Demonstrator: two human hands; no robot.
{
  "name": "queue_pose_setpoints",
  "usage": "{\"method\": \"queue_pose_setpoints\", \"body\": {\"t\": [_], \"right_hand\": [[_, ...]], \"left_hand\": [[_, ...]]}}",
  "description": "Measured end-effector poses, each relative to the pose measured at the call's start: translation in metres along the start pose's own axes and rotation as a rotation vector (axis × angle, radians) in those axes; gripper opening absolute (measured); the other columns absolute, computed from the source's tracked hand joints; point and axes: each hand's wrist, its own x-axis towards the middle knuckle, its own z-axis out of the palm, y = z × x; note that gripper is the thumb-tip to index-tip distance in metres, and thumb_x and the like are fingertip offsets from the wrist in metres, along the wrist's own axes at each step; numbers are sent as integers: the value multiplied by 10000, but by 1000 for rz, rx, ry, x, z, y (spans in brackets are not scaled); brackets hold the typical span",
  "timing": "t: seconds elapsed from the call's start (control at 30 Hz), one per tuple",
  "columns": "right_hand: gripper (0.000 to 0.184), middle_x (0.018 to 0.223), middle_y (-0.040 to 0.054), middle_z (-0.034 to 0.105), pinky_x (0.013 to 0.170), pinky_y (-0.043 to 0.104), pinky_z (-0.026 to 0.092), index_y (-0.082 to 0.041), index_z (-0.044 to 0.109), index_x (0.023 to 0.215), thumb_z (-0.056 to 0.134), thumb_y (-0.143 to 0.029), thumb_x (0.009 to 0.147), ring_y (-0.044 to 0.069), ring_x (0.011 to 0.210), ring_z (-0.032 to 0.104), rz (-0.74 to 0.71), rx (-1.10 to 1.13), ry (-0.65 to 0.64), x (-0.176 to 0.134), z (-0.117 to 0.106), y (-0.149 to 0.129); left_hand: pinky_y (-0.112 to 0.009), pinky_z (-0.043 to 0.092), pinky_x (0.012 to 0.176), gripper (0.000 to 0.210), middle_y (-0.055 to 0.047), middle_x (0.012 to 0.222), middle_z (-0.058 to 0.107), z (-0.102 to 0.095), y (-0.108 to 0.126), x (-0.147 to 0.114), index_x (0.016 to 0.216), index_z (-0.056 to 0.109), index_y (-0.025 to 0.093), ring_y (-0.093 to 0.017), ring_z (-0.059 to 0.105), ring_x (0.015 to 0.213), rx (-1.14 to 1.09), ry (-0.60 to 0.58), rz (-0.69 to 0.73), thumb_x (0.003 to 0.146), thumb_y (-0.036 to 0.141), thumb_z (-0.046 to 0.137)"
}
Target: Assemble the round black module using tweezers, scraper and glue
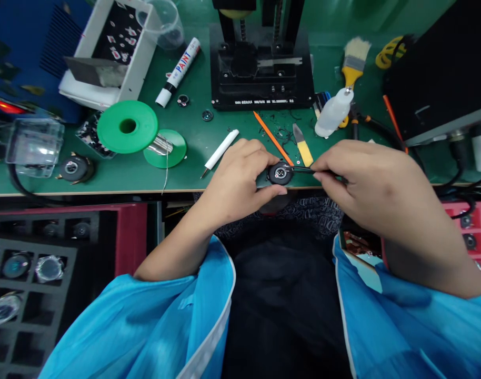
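Observation:
My left hand pinches a small round black watch case between thumb and fingers at the table's front edge. The case shows a round sensor window with small metal dots. In my right hand, a pair of thin black tweezers is gripped, its tips resting on or just over the case. Beyond the case lie an orange stick and a yellow-handled blade. Left of them is a white pen-like tool with a metal tip.
A black press stand stands at the back. Around it are a paint marker, green solder spools, a white bottle and a brush. Another watch case sits left. Foam trays flank my lap.

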Motion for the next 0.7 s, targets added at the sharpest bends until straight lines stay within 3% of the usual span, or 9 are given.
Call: {"method": "queue_pose_setpoints", "body": {"t": [0.27, 0.7], "right_hand": [[135, 984, 52, 806, 763, 389, 510, -255, 748, 985, 652, -172, 1030, 263, 896, 742, 57, 130, 65, -11, 14, 7], [171, 1051, 65, 858, 815, 414, 599, -253, 800, 1060, 643, -185, 1052, 278, 954, 802, 49, 219, 131, -20, 26, 12]], "left_hand": [[-495, 535, 936, 357, -79, 1086, 757, 0, 0, 0, 1177, 710, 233, -317, 707, 1053, 9, 4, -7, 926, 370, 924], [-506, 555, 934, 378, -68, 1061, 751, 1, 0, -1, 1166, 702, 246, -312, 705, 1036, 19, 18, -13, 906, 368, 947]]}}
